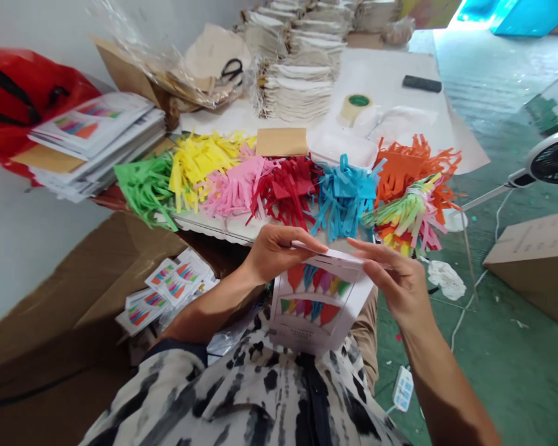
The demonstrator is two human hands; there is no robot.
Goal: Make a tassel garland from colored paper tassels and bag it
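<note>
My left hand (274,251) and my right hand (393,275) both pinch the top edge of a white printed card (318,303) held over my lap. The card shows coloured pennant garlands and its top flap is folded over. Just beyond my hands, fringed tissue-paper tassels lie in piles along the table edge: green (144,189), yellow (199,161), pink (235,186), red (286,189), blue (344,195) and orange (411,167). A mixed-colour tassel bundle (407,217) lies near my right hand.
A stack of printed cards (97,133) sits at the left, more cards (165,291) lie in a cardboard box (74,297) below. A tape roll (354,105), scissors (232,68), stacked cloth bags (297,93), a fan (551,158) and a carton (537,260) are around.
</note>
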